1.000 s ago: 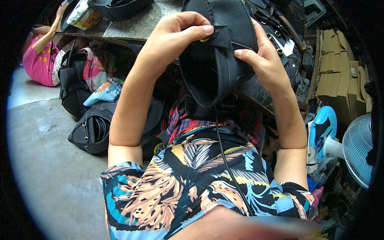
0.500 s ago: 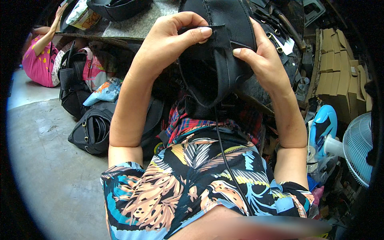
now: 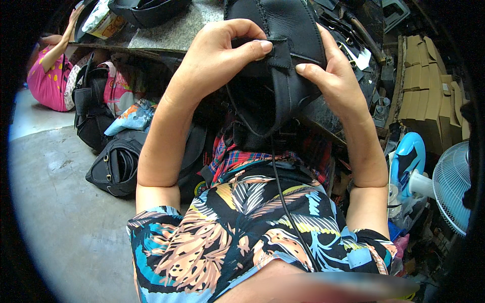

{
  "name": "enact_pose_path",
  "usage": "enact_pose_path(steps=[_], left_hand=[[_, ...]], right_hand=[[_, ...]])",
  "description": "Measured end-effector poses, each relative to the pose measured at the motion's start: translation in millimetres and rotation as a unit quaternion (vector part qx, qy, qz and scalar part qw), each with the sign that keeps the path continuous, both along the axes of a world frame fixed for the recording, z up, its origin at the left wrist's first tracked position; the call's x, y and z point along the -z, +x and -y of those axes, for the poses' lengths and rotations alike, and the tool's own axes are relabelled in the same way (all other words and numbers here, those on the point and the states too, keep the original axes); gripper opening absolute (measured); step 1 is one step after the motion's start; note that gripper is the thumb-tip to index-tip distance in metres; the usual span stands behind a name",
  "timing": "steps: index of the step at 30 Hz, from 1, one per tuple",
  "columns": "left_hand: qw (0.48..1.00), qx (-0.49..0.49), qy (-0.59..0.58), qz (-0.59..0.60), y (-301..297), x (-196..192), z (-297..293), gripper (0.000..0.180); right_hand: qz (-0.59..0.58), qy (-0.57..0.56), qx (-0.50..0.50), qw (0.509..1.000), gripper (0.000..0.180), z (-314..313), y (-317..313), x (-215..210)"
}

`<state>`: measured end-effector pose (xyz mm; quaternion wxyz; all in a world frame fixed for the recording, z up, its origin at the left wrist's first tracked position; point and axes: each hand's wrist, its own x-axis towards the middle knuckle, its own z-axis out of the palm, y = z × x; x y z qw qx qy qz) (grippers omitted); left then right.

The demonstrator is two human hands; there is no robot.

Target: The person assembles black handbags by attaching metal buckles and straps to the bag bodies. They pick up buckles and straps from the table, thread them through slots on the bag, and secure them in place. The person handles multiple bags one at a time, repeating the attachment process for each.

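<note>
A black leather bag piece [image 3: 288, 30] with stitched seams is held up in front of me over the edge of a worktable. My left hand [image 3: 217, 58] grips its left side, thumb and forefinger pinching a small black flap [image 3: 275, 53]. My right hand [image 3: 331, 76] holds the right side, its thumb pressed on the leather just below the flap. A thin black cord [image 3: 283, 197] hangs from the piece down over my patterned shirt.
A grey stone-topped table [image 3: 172, 30] carries another black bag part. Black bags [image 3: 118, 164] lie on the concrete floor at left, near a person in pink [image 3: 48, 76]. Cardboard stacks [image 3: 424, 86], a white fan [image 3: 452, 184] and clutter stand at right.
My left thumb and forefinger have shifted along the flap and pinch it tighter. The right thumb has slid slightly toward the flap. The bag piece stays in the same place.
</note>
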<state>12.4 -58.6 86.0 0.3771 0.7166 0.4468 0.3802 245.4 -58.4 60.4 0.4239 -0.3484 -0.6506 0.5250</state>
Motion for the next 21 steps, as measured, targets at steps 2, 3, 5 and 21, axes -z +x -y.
enact_pose_path(steps=[2, 3, 5, 21], left_hand=[[1.0, -0.004, -0.017, 0.006, 0.6, 0.0, -0.1, 0.025], [1.0, -0.001, -0.024, 0.019, 1.2, 0.5, -0.4, 0.025], [0.998, 0.002, -0.041, 0.051, 1.8, 1.8, -0.1, 0.024], [0.992, -0.006, -0.044, 0.121, 3.0, 4.3, 4.9, 0.022]], right_hand=[[-0.012, -0.002, -0.005, 1.0, 0.075, -0.2, 0.4, 0.3], [-0.018, -0.004, -0.007, 1.0, 0.075, -0.5, 0.4, 0.7], [-0.011, 0.01, -0.003, 1.0, 0.076, -0.4, -0.3, 2.1], [0.01, 0.018, 0.013, 1.0, 0.074, 2.0, -4.2, 0.8]])
